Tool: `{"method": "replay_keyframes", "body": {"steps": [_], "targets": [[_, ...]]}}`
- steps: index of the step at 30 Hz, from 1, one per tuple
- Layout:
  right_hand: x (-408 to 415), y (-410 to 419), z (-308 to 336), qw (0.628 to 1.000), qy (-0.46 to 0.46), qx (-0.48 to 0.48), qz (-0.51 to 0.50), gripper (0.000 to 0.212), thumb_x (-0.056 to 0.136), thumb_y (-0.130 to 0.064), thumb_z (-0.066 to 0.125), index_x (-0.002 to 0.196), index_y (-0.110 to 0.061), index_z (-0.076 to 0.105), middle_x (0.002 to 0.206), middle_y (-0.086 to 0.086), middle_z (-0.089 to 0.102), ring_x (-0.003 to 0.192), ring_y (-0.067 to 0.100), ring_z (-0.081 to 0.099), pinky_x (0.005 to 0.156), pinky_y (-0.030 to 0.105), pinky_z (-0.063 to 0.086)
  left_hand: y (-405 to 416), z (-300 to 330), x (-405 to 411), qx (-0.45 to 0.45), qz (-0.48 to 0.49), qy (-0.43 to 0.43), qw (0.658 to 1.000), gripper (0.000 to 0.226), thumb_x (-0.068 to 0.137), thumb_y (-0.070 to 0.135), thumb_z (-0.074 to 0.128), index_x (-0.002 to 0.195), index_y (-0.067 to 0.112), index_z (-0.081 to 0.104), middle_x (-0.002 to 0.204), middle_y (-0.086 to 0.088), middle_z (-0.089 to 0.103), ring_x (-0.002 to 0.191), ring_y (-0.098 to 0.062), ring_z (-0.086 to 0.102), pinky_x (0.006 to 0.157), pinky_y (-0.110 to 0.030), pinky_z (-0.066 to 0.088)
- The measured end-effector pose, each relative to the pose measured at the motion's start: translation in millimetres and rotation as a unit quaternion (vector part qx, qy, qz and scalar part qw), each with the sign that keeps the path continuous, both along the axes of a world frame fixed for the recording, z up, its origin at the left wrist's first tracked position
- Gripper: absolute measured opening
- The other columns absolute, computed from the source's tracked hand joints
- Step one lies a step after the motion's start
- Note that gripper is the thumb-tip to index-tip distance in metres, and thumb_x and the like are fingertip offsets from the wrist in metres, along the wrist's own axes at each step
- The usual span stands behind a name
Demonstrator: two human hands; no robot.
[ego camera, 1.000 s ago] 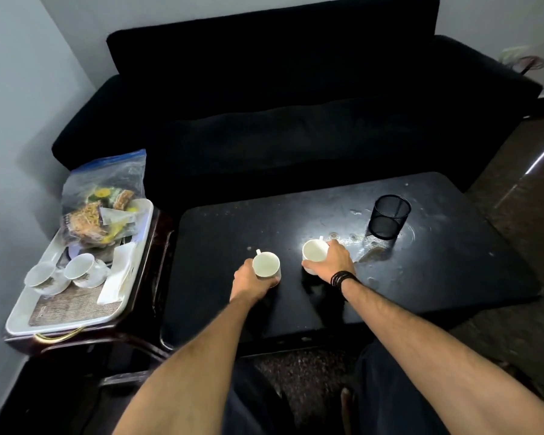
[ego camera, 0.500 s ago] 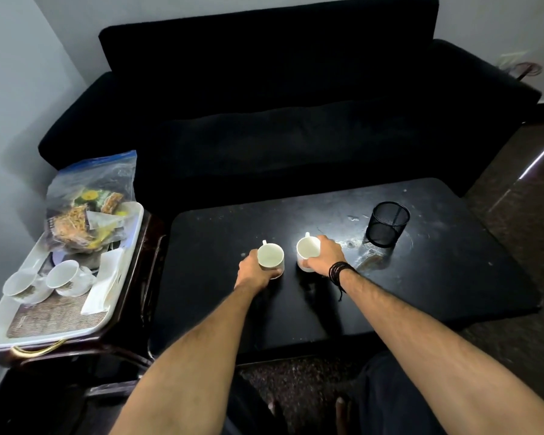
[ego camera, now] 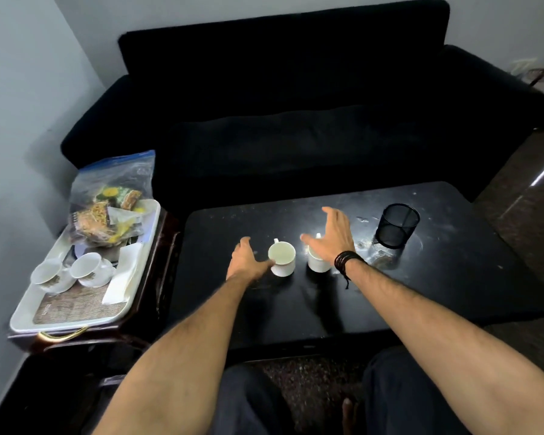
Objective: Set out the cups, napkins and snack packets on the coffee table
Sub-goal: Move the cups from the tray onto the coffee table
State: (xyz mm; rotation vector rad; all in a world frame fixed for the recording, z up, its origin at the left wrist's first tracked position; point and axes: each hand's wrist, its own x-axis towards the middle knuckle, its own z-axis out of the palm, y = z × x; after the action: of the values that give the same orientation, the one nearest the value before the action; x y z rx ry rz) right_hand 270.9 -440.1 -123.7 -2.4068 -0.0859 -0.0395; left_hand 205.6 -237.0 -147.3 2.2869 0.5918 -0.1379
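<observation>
At the centre of the frame two white cups stand upright on the black surface [ego camera: 453,277], the left cup [ego camera: 282,257] near the right cup [ego camera: 317,262]. The left hand [ego camera: 247,260] is spread, its thumb touching the left cup, and the right hand [ego camera: 332,235] hangs spread above the right cup. At left, the tray [ego camera: 22,318] carries two more cups [ego camera: 88,273], napkins [ego camera: 123,277] and a bag of snack packets [ego camera: 107,211].

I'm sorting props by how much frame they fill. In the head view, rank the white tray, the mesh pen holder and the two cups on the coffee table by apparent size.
1. White tray, largest.
2. Mesh pen holder.
3. Left cup and right cup: look alike; the right one is partly hidden by the right hand, so unranked.
</observation>
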Motion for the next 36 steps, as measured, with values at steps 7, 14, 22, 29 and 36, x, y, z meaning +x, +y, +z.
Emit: {"method": "replay_keyframes", "body": {"steps": [7, 14, 22, 29, 36], "targets": [[-16.9, 136.6, 42.0, 0.991, -0.031, 0.05, 0.119, 0.046, 0.073, -0.041, 0.071, 0.114, -0.026, 0.055, 0.117, -0.002, 0.055, 0.115, 0.018, 0.053, 0.091, 0.037, 0.049, 114.1, 47.0, -60.2, 0.1, 0.089, -0.104, 0.986, 0.064, 0.082, 0.044, 0.071, 0.133, 0.015, 0.046, 0.127, -0.005, 0.056, 0.109, -0.023, 0.06, 0.094, -0.04, 0.051], [-81.3, 292.0, 45.9, 0.962, 0.001, 0.069, 0.266, 0.037, 0.075, -0.033, 0.072, 0.108, -0.019, 0.062, 0.107, 0.0, 0.065, 0.103, 0.019, 0.062, 0.084, 0.028, 0.048, 238.3, 60.6, -151.3, 0.141, 0.222, -0.096, 0.96, 0.052, 0.083, 0.039, 0.071, 0.124, 0.012, 0.051, 0.121, -0.012, 0.06, 0.112, -0.031, 0.059, 0.092, -0.04, 0.046], [-113.4, 409.4, 32.3, 0.926, 0.073, -0.007, 0.37, 0.082, 0.066, -0.041, 0.082, 0.135, -0.017, 0.044, 0.136, 0.009, 0.05, 0.124, 0.026, 0.052, 0.097, 0.034, 0.045, 316.4, 56.3, -176.9, 0.152, 0.334, -0.016, 0.93, 0.072, 0.083, 0.046, 0.068, 0.135, 0.008, 0.037, 0.135, -0.019, 0.05, 0.123, -0.039, 0.051, 0.097, -0.048, 0.043], [-106.4, 451.8, 22.0, 0.912, 0.065, -0.084, 0.395, 0.086, 0.071, -0.034, 0.08, 0.141, -0.012, 0.037, 0.144, 0.009, 0.046, 0.132, 0.028, 0.047, 0.098, 0.041, 0.048, 364.5, 47.4, -143.9, 0.115, 0.317, 0.032, 0.941, 0.106, 0.077, 0.049, 0.075, 0.154, 0.023, 0.007, 0.144, -0.023, 0.036, 0.128, -0.045, 0.045, 0.102, -0.058, 0.042], [-107.6, 448.4, 5.4, 0.93, 0.031, -0.042, 0.363, 0.075, 0.067, -0.041, 0.08, 0.126, -0.016, 0.042, 0.124, 0.009, 0.058, 0.11, 0.032, 0.06, 0.08, 0.039, 0.052, 378.5, 22.8, -131.2, 0.135, 0.295, 0.027, 0.946, 0.075, 0.08, 0.039, 0.07, 0.141, 0.019, 0.031, 0.128, -0.022, 0.053, 0.118, -0.044, 0.051, 0.093, -0.053, 0.047]]}}
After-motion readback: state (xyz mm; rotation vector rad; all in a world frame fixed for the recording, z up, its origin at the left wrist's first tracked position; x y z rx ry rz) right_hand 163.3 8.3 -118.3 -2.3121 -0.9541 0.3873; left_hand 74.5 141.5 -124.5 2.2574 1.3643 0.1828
